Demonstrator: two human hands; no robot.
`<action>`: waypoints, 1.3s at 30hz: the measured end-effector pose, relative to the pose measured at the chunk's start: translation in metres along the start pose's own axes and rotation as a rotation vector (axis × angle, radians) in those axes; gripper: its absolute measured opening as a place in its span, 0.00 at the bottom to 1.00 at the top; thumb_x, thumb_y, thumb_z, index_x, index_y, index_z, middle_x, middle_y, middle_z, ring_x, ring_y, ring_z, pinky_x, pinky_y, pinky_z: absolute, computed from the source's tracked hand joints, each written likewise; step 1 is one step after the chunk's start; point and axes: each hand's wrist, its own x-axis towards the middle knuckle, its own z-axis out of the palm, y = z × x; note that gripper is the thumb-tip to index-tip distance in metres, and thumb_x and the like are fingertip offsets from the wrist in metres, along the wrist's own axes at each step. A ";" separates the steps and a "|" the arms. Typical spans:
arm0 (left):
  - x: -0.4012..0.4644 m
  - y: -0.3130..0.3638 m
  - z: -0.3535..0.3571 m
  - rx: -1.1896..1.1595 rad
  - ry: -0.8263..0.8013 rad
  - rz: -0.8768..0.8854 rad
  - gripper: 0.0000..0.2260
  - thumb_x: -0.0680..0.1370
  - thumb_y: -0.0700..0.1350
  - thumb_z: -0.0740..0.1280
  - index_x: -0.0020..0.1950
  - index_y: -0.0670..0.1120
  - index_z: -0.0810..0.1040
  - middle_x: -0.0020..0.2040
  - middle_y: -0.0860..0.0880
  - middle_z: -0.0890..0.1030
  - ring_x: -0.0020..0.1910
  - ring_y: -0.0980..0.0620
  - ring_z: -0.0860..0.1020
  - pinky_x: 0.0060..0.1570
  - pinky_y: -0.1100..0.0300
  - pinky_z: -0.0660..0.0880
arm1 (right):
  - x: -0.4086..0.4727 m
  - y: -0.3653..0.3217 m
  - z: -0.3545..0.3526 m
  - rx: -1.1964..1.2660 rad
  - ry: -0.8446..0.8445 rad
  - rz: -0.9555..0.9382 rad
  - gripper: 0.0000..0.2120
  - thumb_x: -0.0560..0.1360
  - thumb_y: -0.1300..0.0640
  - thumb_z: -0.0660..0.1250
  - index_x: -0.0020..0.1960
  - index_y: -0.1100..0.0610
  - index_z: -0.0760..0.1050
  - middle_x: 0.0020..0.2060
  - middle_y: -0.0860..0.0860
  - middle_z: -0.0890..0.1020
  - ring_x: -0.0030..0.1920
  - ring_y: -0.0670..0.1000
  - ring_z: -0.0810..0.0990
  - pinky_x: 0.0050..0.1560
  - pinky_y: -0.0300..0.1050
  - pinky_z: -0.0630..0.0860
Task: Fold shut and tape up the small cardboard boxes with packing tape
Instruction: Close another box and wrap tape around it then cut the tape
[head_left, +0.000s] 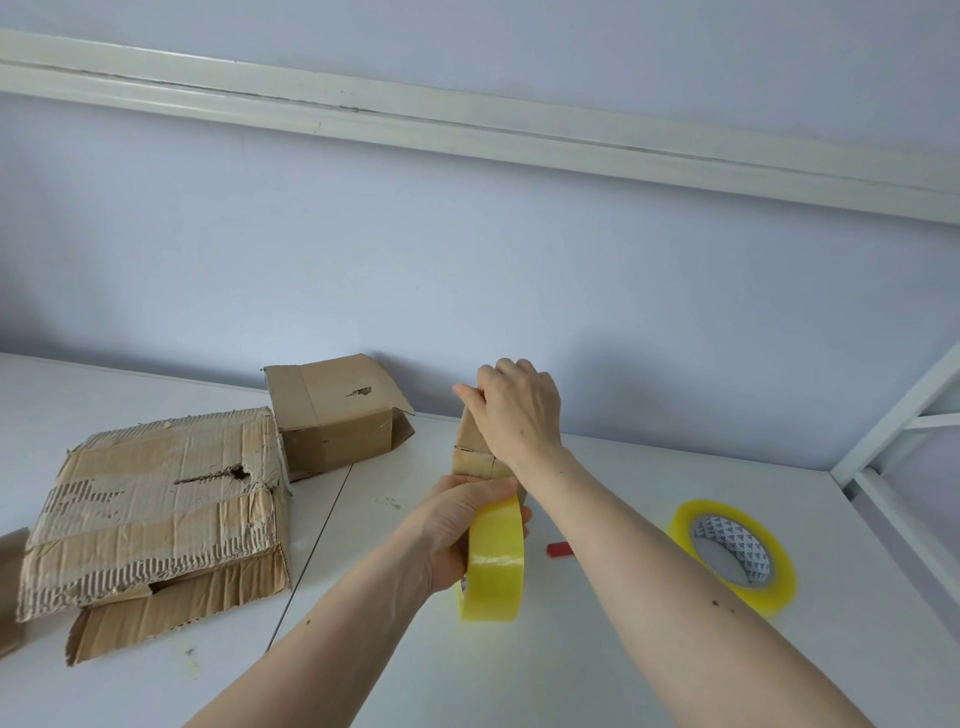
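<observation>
**Cardboard box held on end while the tape roll comes up to it**

Cardboard is the thing in hand: a small box (475, 447) stands on end on the white table (597, 649), near its far edge and roughly midway along it. The right hand (519, 410) lies over the box's top, fingers curled down over the upper edge and gripping it. The left hand (457, 535) is wrapped around a roll of yellowish clear packing tape (493, 561), held upright against the box's near side; whether a strip has already caught on the cardboard cannot be told, since the hands cover the contact.

A second tape roll (732, 556) lies flat toward the table's right edge, with a small red object (559, 550) between it and the held roll. Another small box (337, 410) with a loose flap sits at the far edge, to the left, and a large torn, flattened carton (156, 514) lies at the left edge.

The step looks like running tape across the box's seam. To do it well, the right hand should keep the flaps pinned shut and the box steady, while the left draws the roll straight along the seam under light tension, so the strip lands centred and without wrinkles, with enough overhang to fold down each side.
</observation>
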 end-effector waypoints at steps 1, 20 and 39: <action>0.000 0.001 -0.001 -0.002 -0.001 0.000 0.22 0.73 0.36 0.75 0.66 0.36 0.75 0.47 0.37 0.84 0.39 0.42 0.85 0.38 0.51 0.82 | -0.001 -0.001 -0.001 -0.010 0.025 -0.019 0.18 0.75 0.48 0.74 0.33 0.58 0.77 0.29 0.53 0.78 0.33 0.56 0.77 0.33 0.45 0.64; -0.016 -0.009 -0.010 0.143 0.037 -0.005 0.27 0.74 0.44 0.76 0.69 0.38 0.70 0.49 0.37 0.85 0.42 0.44 0.86 0.38 0.53 0.82 | -0.039 0.025 -0.011 0.259 -0.490 0.075 0.45 0.71 0.24 0.53 0.80 0.48 0.56 0.77 0.55 0.57 0.78 0.58 0.52 0.74 0.61 0.61; -0.062 -0.011 -0.014 0.217 -0.131 -0.050 0.16 0.80 0.48 0.69 0.63 0.41 0.72 0.41 0.39 0.82 0.30 0.48 0.78 0.36 0.56 0.79 | 0.008 0.028 -0.062 0.512 -0.436 0.307 0.33 0.70 0.23 0.61 0.57 0.49 0.80 0.57 0.49 0.82 0.59 0.53 0.78 0.57 0.51 0.77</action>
